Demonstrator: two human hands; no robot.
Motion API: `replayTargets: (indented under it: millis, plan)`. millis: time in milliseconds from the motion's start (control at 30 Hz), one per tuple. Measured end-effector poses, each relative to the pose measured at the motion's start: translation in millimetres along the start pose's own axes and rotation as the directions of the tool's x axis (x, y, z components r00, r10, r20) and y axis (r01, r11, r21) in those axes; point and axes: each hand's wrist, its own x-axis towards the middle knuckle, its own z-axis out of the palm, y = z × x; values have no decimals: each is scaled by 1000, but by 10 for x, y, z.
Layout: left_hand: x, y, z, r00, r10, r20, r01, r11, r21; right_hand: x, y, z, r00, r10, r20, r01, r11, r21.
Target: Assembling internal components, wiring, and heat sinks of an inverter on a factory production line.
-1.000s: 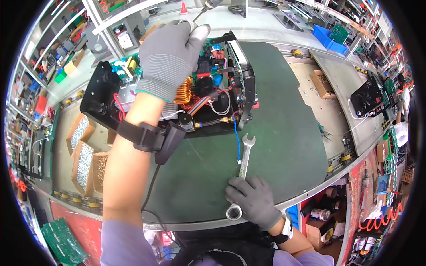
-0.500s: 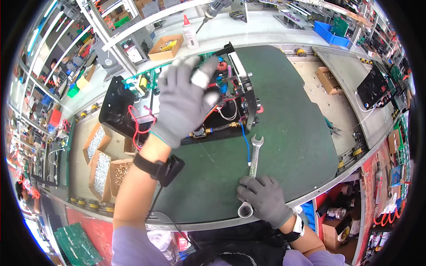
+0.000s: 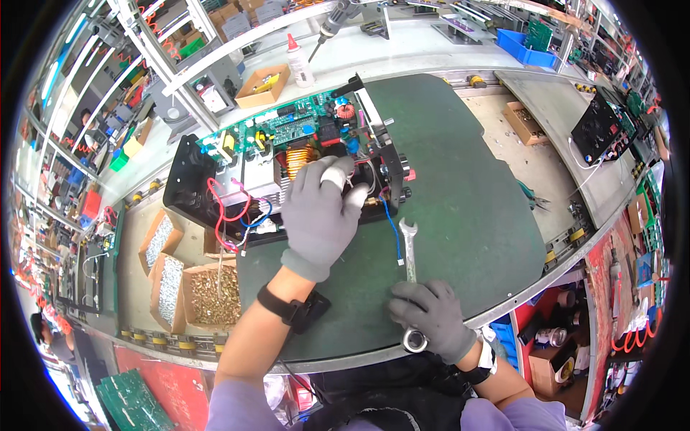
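An open black electronics housing [image 3: 188,183] lies on the green mat, with a green circuit board [image 3: 291,122], a copper coil [image 3: 298,159] and wires inside. My grey-gloved left hand [image 3: 316,212] reaches over its near side. Thumb and fingers curl inward among the wires near the end panel [image 3: 384,140]; whatever is between their tips is hidden. In my gloved right hand [image 3: 435,316] is a metal combination wrench [image 3: 410,251], its open end pointing away from me and its ring end [image 3: 415,340] at the mat's near edge. A blue wire [image 3: 394,230] hangs from the housing beside the wrench.
Cardboard boxes of small metal parts [image 3: 212,294] stand at left. Pliers [image 3: 533,197] lie by the mat's right edge. Behind the housing are a red-tipped bottle [image 3: 298,65], a cardboard box [image 3: 262,86] and a power driver [image 3: 336,21]. Another black unit [image 3: 604,133] sits at far right.
My left hand has come down nearer to me from above the circuit board, its fingers curling into the housing's near side. The right hand still holds the wrench; the view has shifted slightly.
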Motion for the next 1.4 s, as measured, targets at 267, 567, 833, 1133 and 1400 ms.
replayTargets:
  millis: [267,567,833,1133,1400]
  plan:
    - [76,-86,362,995,-9,95,3,998,60,-468,78,-444,969,-116,-219,106,993,-57]
    - [84,-48,396,969,-52,240,-8,969,245,-1555,1658,-2022,768,440,-465,-640,492,-591]
    - [118,105,366,988,12,151,-20,998,54,-3499,3033,-2910,251,807,-534,-800,-137,-584]
    - [44,194,178,962,-129,240,105,989,108,-3811,2831,-2664,340,786,-516,-893,99,-438]
    - [-437,232,-178,810,-61,584,113,992,-54,-3863,3011,-2897,170,951,-259,-985,153,-85]
